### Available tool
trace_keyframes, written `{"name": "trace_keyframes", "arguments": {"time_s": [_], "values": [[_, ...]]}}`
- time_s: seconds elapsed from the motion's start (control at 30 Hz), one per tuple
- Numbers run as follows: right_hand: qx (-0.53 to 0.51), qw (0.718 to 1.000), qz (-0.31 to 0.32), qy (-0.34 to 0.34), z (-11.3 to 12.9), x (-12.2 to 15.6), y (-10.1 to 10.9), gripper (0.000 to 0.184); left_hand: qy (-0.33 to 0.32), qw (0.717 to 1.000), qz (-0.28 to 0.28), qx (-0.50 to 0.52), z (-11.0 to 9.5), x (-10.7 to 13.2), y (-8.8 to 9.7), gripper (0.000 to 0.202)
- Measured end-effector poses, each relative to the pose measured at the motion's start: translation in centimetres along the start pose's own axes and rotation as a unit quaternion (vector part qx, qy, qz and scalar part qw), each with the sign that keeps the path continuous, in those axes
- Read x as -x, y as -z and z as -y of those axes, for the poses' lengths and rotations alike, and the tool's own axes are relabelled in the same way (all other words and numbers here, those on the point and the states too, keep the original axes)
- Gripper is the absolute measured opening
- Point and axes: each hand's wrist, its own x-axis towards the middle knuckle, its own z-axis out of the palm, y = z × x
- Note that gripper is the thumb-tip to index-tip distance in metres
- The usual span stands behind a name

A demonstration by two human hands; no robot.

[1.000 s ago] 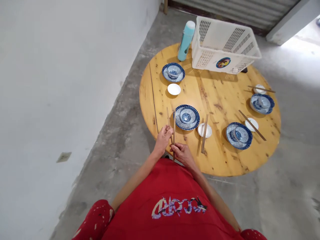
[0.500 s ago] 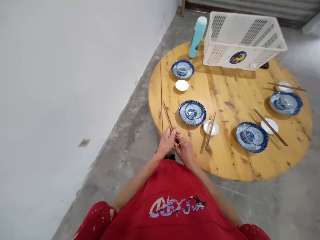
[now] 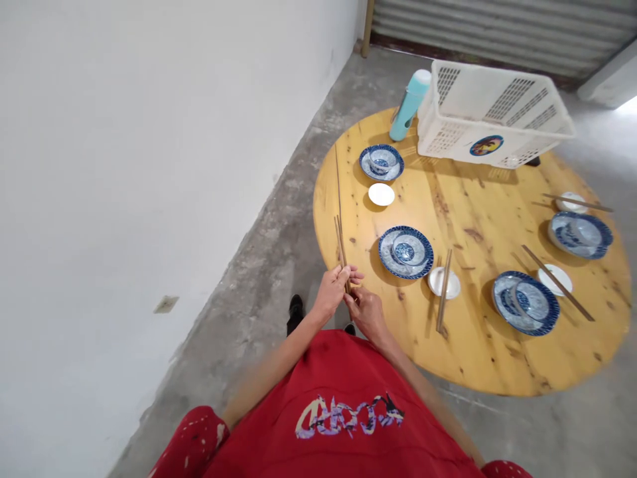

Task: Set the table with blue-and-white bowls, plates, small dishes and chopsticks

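Observation:
My left hand [image 3: 334, 290] is closed around a pair of brown chopsticks [image 3: 341, 242] that point away from me over the near left edge of a round wooden table [image 3: 472, 345]. My right hand [image 3: 365, 311] pinches their lower ends, touching the left hand. Just right of the hands sits a blue patterned plate with a bowl [image 3: 405, 251]. Beside it a small white dish [image 3: 444, 282] carries another pair of chopsticks [image 3: 443, 289].
Farther back lie a second blue plate and bowl [image 3: 381, 162] and a white dish [image 3: 381, 194]. Two more blue settings [image 3: 525, 302] [image 3: 580, 234] with chopsticks are at right. A white plastic basket [image 3: 490, 114] and a teal bottle [image 3: 409, 105] stand at the far edge. A white wall [image 3: 149, 133] runs at left.
The two chopsticks, apart a second ago, are now brought together in both hands. The view has shifted, so the table sits farther right in the picture.

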Motion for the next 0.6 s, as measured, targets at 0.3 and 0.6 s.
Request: {"name": "trace_keyframes", "arguments": {"time_s": [0.3, 0.6], "values": [[-0.067, 0.997, 0.011, -0.041, 8.0, -6.7, -8.4, 0.035, 0.005, 0.998, 0.049, -0.026, -3.8, -5.6, 11.9, 0.032], [-0.251, 0.938, -0.073, -0.227, 12.4, -11.5, -10.2, 0.042, 0.051, 0.994, 0.087, -0.040, -5.1, -10.1, 17.9, 0.035]]}}
